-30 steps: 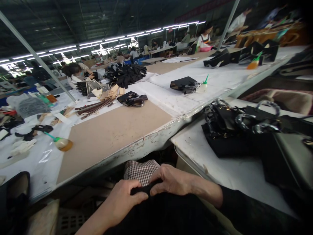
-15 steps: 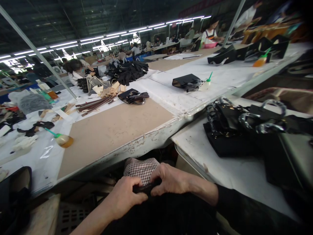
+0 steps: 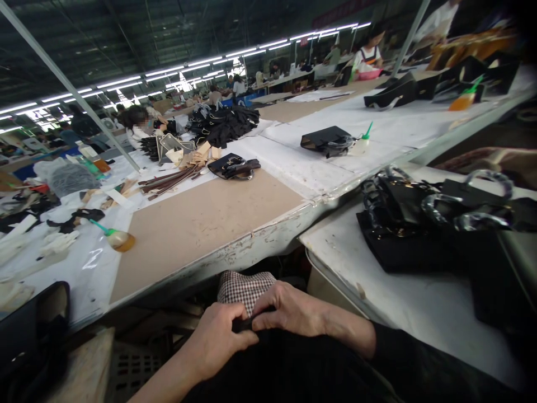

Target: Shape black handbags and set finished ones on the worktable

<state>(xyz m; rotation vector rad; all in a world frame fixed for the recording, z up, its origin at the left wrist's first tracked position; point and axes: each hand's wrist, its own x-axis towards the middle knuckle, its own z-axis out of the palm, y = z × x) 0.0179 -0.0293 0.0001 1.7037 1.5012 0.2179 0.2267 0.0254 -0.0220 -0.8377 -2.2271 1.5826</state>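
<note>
Low in front of my body, my left hand (image 3: pixel 222 333) pinches a dark strip-like piece (image 3: pixel 242 324) between thumb and fingers. On the same piece, close to the left thumb, my right hand (image 3: pixel 285 309) is closed with its thumb and fingertips. Most of the piece merges with the black clothing below, so its kind and full shape cannot be made out. Just beyond the fingers lies a checked cloth (image 3: pixel 245 288), below the edge of the worktable (image 3: pixel 201 224).
Black handbags with wrapped handles (image 3: pixel 419 224) crowd the right-hand table. A glue bottle (image 3: pixel 119 239), a small black bag (image 3: pixel 232 166) and brown strips (image 3: pixel 172 182) lie on the worktable. A crate (image 3: pixel 132 369) stands low left. Co-workers sit farther back.
My right hand has shifted left along the dark piece, closer to my left hand. The view has turned slightly left, so the tables appear farther right.
</note>
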